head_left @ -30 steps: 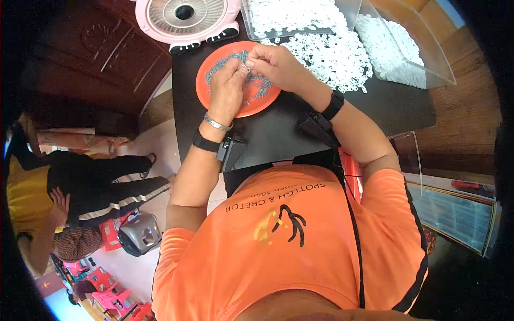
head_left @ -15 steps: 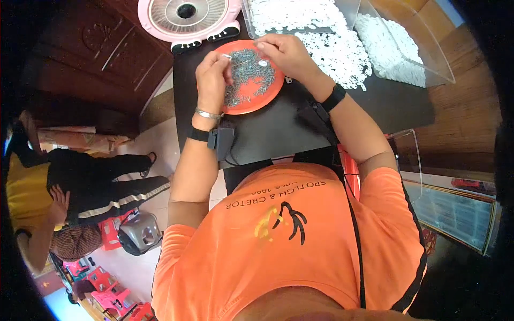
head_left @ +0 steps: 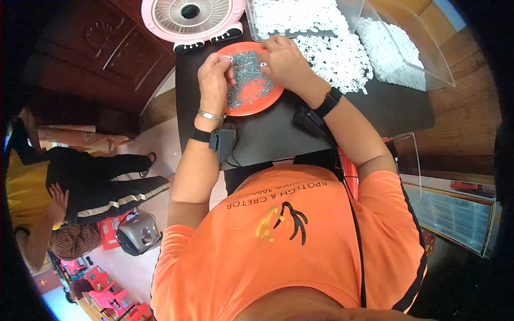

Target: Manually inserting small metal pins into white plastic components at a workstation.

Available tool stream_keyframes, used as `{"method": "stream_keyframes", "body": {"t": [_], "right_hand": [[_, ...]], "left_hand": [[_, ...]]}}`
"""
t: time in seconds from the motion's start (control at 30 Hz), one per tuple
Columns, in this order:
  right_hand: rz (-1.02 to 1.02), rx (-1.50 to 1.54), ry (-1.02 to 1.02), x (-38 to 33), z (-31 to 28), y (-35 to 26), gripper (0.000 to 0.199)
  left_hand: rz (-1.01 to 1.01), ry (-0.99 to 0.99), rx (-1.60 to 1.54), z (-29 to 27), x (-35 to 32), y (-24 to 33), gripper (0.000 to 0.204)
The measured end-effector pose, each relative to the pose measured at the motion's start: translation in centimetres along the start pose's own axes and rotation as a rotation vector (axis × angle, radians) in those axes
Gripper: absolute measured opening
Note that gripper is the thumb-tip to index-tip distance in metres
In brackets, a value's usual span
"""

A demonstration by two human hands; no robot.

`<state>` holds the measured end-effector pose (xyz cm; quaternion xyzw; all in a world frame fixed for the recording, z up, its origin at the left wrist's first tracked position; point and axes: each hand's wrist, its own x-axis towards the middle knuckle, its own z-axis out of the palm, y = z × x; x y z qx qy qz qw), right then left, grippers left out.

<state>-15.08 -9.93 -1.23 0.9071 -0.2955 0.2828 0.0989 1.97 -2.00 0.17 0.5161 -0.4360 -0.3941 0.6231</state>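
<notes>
An orange-red plate [head_left: 247, 109] on the dark table holds a heap of small grey metal nails [head_left: 241, 88]. My left hand [head_left: 214, 77] is over the plate's left side, thumb and forefinger pinching a small white plastic clip [head_left: 228, 58]. My right hand [head_left: 289, 64] is above the plate's right edge with its fingers bent downward; its fingertips are partly hidden, and what they hold, if anything, does not show. Another small white piece [head_left: 263, 64] shows beside the right thumb, over the nails.
A pink-framed fan [head_left: 193, 40] stands behind the plate. Loose white plastic pieces [head_left: 342, 64] are heaped at the back right, beside clear bins [head_left: 436, 77] full of more. A person [head_left: 32, 187] in yellow and black is off to the left, near red chairs.
My right hand has moved slightly down and toward the plate's right side, its fingers now bent lower. The left hand keeps its pinch on the white clip almost in place.
</notes>
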Motion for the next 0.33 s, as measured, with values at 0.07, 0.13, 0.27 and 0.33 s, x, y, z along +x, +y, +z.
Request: {"method": "stream_keyframes", "body": {"t": [0.07, 0.13, 0.27, 0.33], "right_hand": [[-0.014, 0.089, 0.043, 0.2, -0.2, 0.2, 0.023], [0.081, 0.279, -0.022, 0.6, -0.9, 0.4, 0.022], [0.421, 1.264, -0.016, 0.4, 0.8, 0.7, 0.015], [0.524, 1.489, -0.103, 0.2, 1.1, 0.8, 0.018]], "left_hand": [[-0.004, -0.006, 0.004, 0.1, -0.1, 0.0, 0.016], [-0.015, -0.002, 0.017, 0.3, -0.2, 0.1, 0.017], [-0.054, -0.028, -0.079, 0.5, -0.2, 0.1, 0.014], [-0.209, -0.109, -0.278, 0.5, -0.4, -0.2, 0.014]]}}
